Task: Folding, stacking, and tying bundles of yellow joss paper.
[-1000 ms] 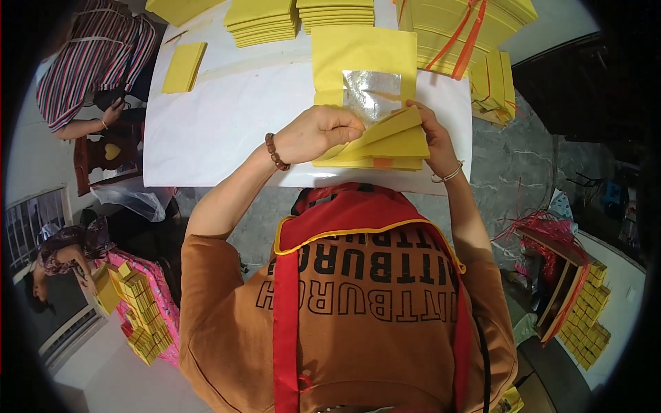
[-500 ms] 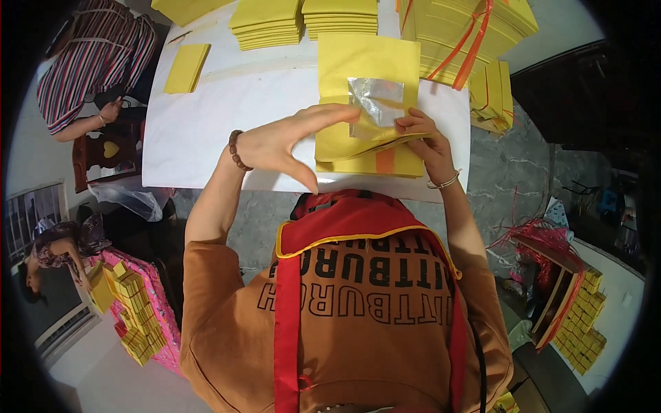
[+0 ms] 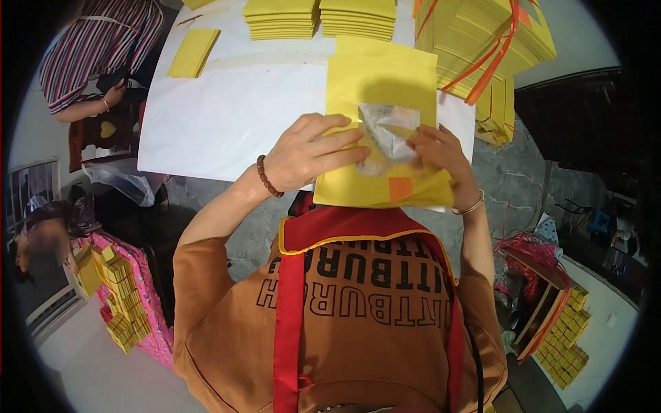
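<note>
A stack of yellow paper sheets [image 3: 375, 76] lies before me at the table's near edge, its lower part reaching over toward my red apron [image 3: 365, 226]. A silver foil square [image 3: 396, 117] shows in the middle of the top sheet, with a small orange patch [image 3: 400, 187] below it. My left hand [image 3: 313, 151] rests on the left side of the sheets, fingers stretched toward the foil. At the foil's right edge, my right hand [image 3: 444, 157] has its fingers apart on the paper; their tips are slightly blurred.
Folded yellow paper stacks [image 3: 282, 19] stand at the table's back, with one packet [image 3: 193, 53] at the left. Large yellow bundles tied with red strips [image 3: 482, 62] sit at the back right. Beyond the left edge are a person in stripes [image 3: 96, 55] and a wooden chair [image 3: 103, 141].
The lifted near edge of the top sheet has come down toward me, uncovering the orange patch. My left hand went from hovering onto the paper; my right hand moved from gripping the edge to the foil.
</note>
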Demonstrator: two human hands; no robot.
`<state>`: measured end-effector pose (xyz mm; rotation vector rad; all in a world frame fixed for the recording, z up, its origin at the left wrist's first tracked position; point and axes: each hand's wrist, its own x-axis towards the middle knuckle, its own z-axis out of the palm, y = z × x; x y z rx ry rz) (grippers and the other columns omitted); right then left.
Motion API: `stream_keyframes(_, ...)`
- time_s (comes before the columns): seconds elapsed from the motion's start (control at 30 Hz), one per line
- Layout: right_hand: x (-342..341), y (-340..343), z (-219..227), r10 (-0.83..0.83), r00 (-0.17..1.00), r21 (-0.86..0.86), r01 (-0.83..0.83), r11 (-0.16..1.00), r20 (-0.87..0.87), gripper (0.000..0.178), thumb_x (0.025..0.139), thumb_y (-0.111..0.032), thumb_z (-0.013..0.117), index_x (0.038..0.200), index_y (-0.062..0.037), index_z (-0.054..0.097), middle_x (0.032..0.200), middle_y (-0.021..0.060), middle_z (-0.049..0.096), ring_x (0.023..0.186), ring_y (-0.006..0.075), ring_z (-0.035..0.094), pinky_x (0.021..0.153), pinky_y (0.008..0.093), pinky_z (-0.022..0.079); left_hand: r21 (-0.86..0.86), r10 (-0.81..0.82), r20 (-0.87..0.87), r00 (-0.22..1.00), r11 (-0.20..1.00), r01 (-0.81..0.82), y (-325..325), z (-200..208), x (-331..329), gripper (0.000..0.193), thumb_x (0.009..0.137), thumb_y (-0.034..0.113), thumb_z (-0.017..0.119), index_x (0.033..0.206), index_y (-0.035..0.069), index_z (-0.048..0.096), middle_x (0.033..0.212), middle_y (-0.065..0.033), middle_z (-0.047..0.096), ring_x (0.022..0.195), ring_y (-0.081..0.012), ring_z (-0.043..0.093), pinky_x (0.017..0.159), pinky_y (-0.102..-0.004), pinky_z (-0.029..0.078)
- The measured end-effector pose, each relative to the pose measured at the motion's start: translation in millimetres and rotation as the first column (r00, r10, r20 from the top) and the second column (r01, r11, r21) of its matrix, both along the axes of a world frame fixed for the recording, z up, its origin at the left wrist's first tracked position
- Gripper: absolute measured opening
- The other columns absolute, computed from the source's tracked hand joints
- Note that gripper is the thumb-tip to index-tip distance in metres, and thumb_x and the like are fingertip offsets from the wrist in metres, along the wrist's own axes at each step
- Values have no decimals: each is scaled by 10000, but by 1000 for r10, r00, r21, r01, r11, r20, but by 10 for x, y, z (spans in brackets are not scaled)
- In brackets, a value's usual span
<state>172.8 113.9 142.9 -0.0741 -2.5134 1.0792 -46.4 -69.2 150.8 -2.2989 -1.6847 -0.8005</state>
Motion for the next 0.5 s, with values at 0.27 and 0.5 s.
stream_keyframes(0.27,23,8,76,134,981,106,-150,983,140,445,643,-192,741,1070,-215,616,1164,-34,586,1226,228,415,1024,504,200,-31,-53,50,997,998,54,-179,-42,20,327,698,113,556,1017,134,624,1063,-20,573,949,-196,540,752,-286,449)
stream_keyframes(0.5,-44,-241,-2,147,962,349,-223,910,231,361,747,-229,637,1104,-193,595,1276,-4,499,1229,208,412,1042,496,210,-111,-110,106,988,986,122,-199,-113,-19,275,732,225,593,977,109,639,1075,-50,590,969,-236,556,759,-325,443)
